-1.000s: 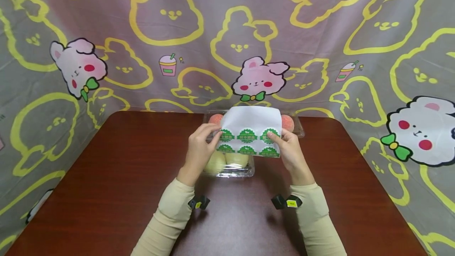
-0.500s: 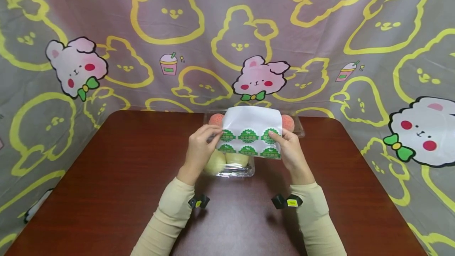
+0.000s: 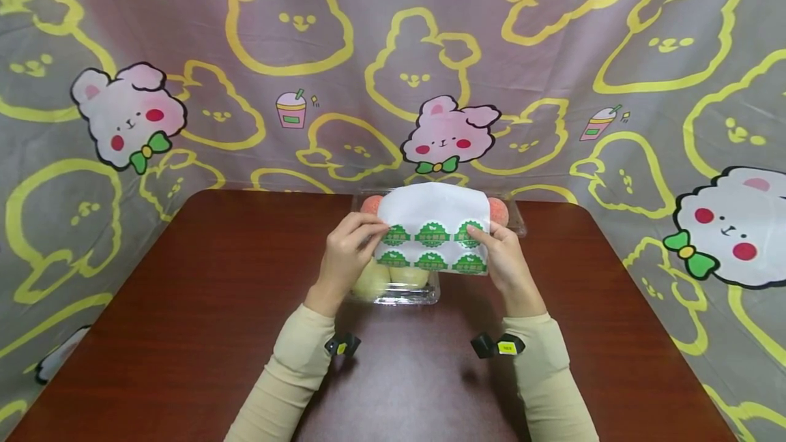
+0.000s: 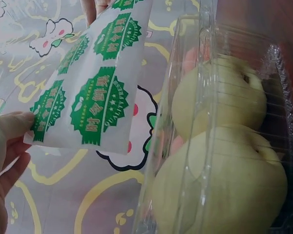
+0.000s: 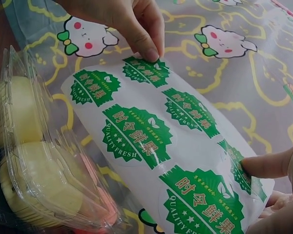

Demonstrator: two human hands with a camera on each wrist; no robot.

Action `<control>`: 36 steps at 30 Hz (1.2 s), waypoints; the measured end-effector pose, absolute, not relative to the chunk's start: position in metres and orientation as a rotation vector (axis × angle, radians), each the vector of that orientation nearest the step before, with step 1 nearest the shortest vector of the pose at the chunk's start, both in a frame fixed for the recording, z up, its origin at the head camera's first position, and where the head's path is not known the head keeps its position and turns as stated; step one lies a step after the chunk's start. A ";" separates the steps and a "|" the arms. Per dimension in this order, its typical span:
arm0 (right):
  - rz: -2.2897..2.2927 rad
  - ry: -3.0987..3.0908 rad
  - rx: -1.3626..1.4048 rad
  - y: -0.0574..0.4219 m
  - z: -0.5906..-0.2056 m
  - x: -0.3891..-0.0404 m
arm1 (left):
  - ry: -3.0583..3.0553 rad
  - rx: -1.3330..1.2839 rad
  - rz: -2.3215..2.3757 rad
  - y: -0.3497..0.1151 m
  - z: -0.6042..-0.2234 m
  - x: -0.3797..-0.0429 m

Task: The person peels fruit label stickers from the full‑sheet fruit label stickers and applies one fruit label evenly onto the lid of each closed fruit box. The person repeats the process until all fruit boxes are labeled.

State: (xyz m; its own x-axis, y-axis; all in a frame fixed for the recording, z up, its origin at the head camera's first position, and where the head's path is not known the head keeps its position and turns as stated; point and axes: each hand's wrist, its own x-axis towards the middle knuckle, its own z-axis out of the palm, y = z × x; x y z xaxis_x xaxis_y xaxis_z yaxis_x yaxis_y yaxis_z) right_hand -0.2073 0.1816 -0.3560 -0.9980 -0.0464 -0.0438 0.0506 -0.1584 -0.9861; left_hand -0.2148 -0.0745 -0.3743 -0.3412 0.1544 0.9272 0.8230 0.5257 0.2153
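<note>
Both hands hold up a white sticker sheet (image 3: 432, 203) bearing several green scalloped labels, in front of the fruit boxes. At its left edge the left hand (image 3: 345, 258) pinches it between thumb and fingers. The right hand (image 3: 511, 268) grips the right edge, its thumb lying over a green label. In the right wrist view the sheet (image 5: 136, 136) bows slightly, and its labels read "QUALITY FRESH". Below and behind it, a clear plastic box (image 3: 424, 295) of pale yellow-green fruit (image 3: 371, 282) stands on the table, partly hidden by the sheet.
Farther back lies another clear plastic box (image 3: 518, 224) with coral-red fruit (image 3: 499, 211) showing at both sides of the sheet. The brown table (image 3: 202, 305) reaches back to a patterned cloth (image 3: 344, 33) that hangs around it.
The sheet has spread a little wider to the left at its upper part, and more of its left labels shows. Both hands keep their hold and have barely moved.
</note>
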 end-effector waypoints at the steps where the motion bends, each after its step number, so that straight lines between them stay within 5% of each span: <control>1: -2.342 1.990 -0.001 0.182 -0.356 -0.207 | -1.796 -0.823 -0.874 -0.075 -0.375 -0.215; 36: -2.353 1.943 0.113 0.184 -0.362 -0.216 | -1.775 -0.979 -0.843 -0.075 -0.375 -0.219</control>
State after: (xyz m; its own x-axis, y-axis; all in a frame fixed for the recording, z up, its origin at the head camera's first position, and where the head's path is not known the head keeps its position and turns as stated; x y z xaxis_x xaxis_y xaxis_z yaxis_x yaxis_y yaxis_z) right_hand -0.2159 0.1841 -0.3621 -0.9934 -0.0203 -0.1127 0.1145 -0.1879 -0.9755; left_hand -0.2190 -0.0750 -0.3754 -0.2694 0.2597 0.9274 0.8828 0.4513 0.1301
